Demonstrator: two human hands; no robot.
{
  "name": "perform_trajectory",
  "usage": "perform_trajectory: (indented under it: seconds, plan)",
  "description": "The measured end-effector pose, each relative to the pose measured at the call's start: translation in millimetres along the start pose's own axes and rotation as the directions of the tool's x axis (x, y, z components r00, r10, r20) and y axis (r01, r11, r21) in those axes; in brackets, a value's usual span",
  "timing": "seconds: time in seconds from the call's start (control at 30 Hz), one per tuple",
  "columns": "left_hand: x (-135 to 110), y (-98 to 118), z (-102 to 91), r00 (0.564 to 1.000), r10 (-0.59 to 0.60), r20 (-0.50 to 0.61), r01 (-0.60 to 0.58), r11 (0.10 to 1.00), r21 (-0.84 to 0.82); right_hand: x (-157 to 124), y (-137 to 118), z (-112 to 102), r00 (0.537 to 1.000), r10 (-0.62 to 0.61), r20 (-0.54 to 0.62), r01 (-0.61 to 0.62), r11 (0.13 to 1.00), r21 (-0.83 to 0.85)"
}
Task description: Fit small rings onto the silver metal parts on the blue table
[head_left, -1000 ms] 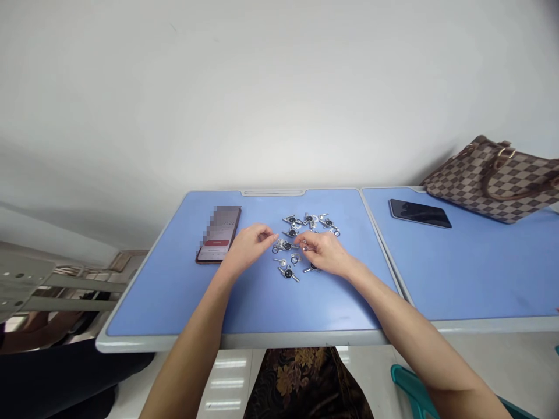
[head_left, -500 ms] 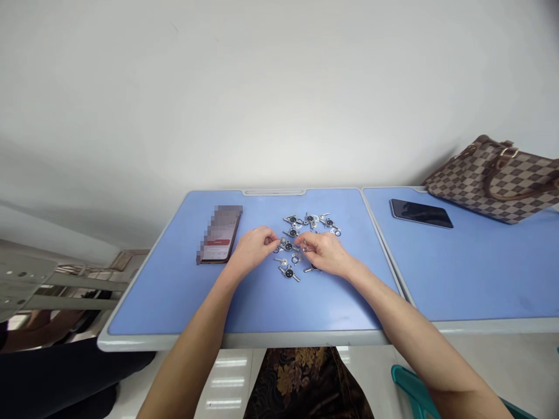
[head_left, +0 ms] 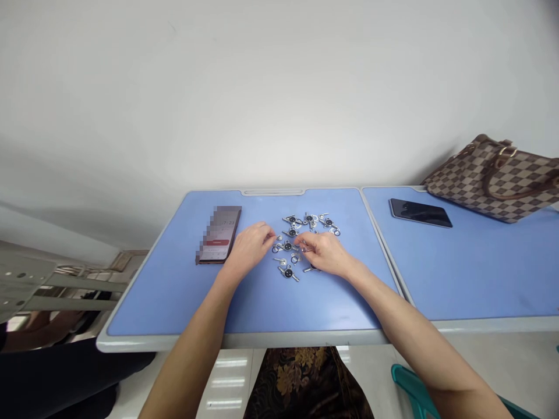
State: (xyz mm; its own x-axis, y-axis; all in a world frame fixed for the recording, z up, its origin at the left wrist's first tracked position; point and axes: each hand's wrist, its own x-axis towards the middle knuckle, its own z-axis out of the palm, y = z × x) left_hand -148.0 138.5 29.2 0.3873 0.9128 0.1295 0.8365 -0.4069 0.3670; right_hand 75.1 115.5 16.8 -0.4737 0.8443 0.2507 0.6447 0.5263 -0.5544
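Several small metal pieces with black round centres lie in a loose cluster on the blue tabletop (head_left: 174, 308), among thin silver parts and rings; one such black-centred piece (head_left: 289, 272) is nearest the front edge. My left hand (head_left: 252, 244) is at the cluster's left side, thumb and fingertips pinched on a small silver part (head_left: 279, 238). Over the right side of the cluster is my right hand (head_left: 325, 251), its fingers curled together. A bit of metal shows at those fingertips, too small to name. This hand covers some of the pieces beneath it.
A phone (head_left: 220, 235) with its screen lit lies left of my left hand. On the adjoining right table are a dark-screened phone (head_left: 420, 213) and a checkered handbag (head_left: 493, 180). A green stool (head_left: 410, 387) stands below right. Another person's dark-clothed leg (head_left: 65, 378) is at lower left.
My left hand has drawn slightly left and up from the cluster with the small silver part, uncovering a ring beside the middle piece. My right hand stays nearly still.
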Motion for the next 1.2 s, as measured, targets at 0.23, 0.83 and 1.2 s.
perform_trajectory:
  seconds: [0.23,0.83,1.2]
  plan:
    - [-2.4,4.9,-5.0,0.998,0.047,-0.045,-0.056,0.969,-0.240,0.2,1.2,-0.9,1.000,-0.015,-0.001,0.015,1.000,-0.004]
    - [-2.5,0.6,-0.6,0.974,0.179,0.135,-0.165,0.980,-0.109,0.3,1.0,-1.4,1.000,-0.003,0.013,0.003,1.000,-0.031]
    - [-3.6,3.5,-3.7,0.981,0.156,0.118,-0.143,0.984,-0.107,1.0,-0.2,-4.1,0.998,0.030,0.046,-0.027,0.997,-0.077]
